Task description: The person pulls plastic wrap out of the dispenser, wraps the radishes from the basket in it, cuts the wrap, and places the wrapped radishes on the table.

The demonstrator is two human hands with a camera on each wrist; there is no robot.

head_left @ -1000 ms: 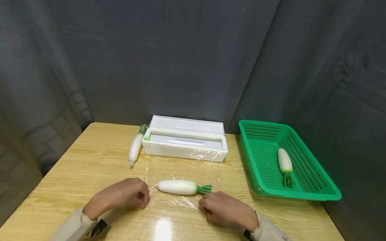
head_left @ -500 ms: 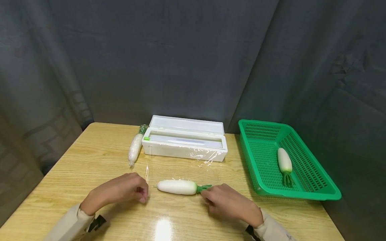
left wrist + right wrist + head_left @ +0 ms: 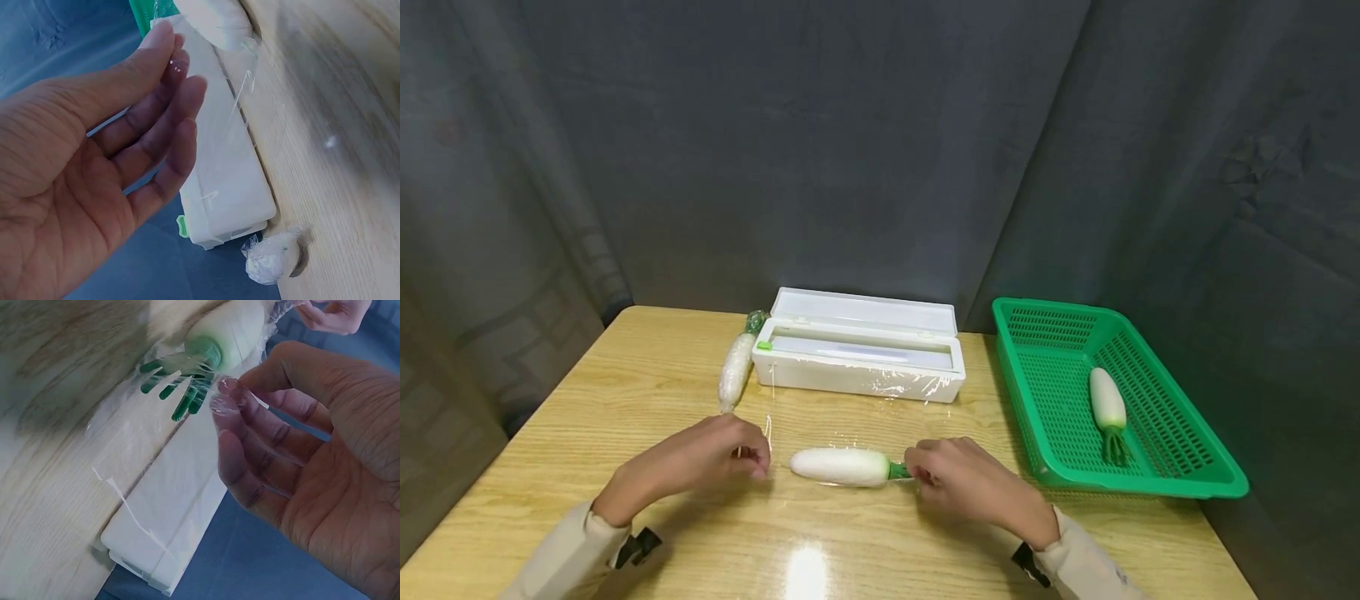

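Observation:
A white radish (image 3: 841, 466) with a green leafy end lies crosswise on the table, on clear plastic wrap (image 3: 112, 419) that stretches to the white dispenser box (image 3: 857, 375). At its tapered end my left hand (image 3: 730, 450) pinches the edge of the wrap between thumb and forefinger. My right hand (image 3: 966, 479) pinches the wrap beside the green stems (image 3: 181, 384), and the film bunches at its fingertips. In the head view that hand hides part of the stems. The film is drawn up over the radish's near side.
The dispenser's lid (image 3: 865, 312) stands open at the back. Left of it lies a wrapped radish (image 3: 737, 367). A green plastic basket (image 3: 1052, 400) with another radish (image 3: 1107, 400) in it sits on the right. A dark curtain (image 3: 850, 150) hangs behind the table.
Both hands have moved away from the body, lifting the near edge of the wrap from the table toward and over the radish. The right hand now covers part of the stems.

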